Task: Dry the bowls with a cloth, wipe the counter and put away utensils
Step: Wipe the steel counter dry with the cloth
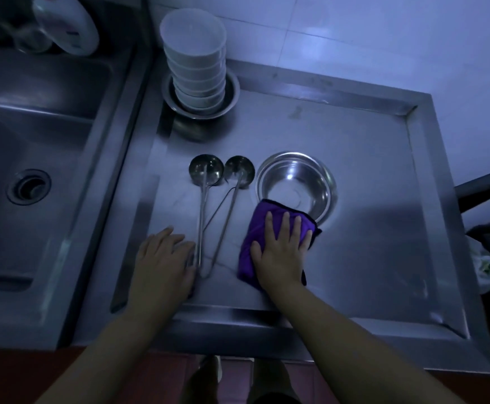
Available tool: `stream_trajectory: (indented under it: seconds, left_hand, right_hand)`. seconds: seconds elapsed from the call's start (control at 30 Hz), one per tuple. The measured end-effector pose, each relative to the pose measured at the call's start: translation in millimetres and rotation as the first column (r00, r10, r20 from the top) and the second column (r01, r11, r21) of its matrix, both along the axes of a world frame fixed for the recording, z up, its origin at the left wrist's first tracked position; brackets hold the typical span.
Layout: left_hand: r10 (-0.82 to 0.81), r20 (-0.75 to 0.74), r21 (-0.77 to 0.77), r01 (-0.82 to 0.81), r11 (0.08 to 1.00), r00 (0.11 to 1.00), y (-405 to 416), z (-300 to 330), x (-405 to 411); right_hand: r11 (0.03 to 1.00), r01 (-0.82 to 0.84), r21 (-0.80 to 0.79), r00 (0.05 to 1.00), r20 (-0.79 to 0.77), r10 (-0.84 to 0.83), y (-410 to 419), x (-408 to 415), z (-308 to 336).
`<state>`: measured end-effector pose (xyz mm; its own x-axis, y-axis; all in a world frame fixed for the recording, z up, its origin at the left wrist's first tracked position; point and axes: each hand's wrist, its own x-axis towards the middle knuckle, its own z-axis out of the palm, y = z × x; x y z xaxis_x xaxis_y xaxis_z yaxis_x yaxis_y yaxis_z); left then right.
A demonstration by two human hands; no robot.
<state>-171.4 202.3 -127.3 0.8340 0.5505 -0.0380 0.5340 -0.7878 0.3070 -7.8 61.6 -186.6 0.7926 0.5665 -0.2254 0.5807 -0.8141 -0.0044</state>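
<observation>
- The right hand [280, 243] is laid flat, fingers spread wide, palm down on a folded purple cloth with dark edging [248, 252]; nothing is gripped, the cloth is only pressed against the stainless steel counter [383, 228].
- Just beyond the fingertips of that hand, a round shiny steel bowl [296, 185] stands upright on the counter, and the far corner of the cloth is seen overlapping its near rim.
- To the left of the right hand, two long-handled steel ladles [205, 199] lie side by side, their round cups pointed away from the person and their thin handles converging toward the near edge.
- The left hand [165, 260] is placed flat on the counter, fingers open and slightly apart, its fingertips just beside the near ends of the ladle handles; whether the handles are touched cannot be told.
- Well beyond both hands, at the far left corner of the counter, a tall stack of white bowls [197, 68] is seated inside a shallow steel dish [232, 91].
- Left of the left hand, a deep steel sink basin [48, 135] with a round drain is set beside the counter.
- At the far rim of the sink, a white plastic bottle [66, 24] is seen, blurred.
- The scene is dim and blue-tinted, with a tiled wall [383, 39] behind the counter.
</observation>
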Motion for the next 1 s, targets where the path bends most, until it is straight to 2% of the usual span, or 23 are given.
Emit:
stream_trajectory:
  seconds: [0.2, 0.37, 0.5, 0.77, 1.0]
  left_hand:
    - [-0.016, -0.03, -0.009, 0.016, 1.0, 0.999, 3.3, -2.9, -26.7]
    - [-0.096, -0.015, 0.03, 0.097, 0.995, 0.995, -3.3, 0.5, -22.8]
    - [-0.172, 0.023, 0.033, 0.171, 0.985, 0.985, -17.5, 4.4, -7.1]
    - [-0.332, 0.069, 0.022, 0.331, 0.943, 0.941, -69.4, 23.0, 41.7]
    - [-0.459, 0.079, 0.034, 0.458, 0.889, 0.885, -125.8, 20.1, 75.6]
  right_hand:
    - [0.998, -0.067, 0.0, 0.998, -0.007, 0.067, 23.9, -22.5, -5.5]
    - [0.982, -0.184, 0.05, 0.98, -0.07, 0.187, 4.3, -59.3, -4.4]
    - [0.976, -0.212, 0.045, 0.967, -0.132, 0.217, -21.6, -71.1, -1.1]
    - [1.0, -0.014, -0.004, 0.976, -0.216, 0.013, -96.4, -49.4, 8.4]
    - [0.968, 0.247, -0.051, 0.955, -0.154, -0.252, -195.5, 6.0, 24.2]
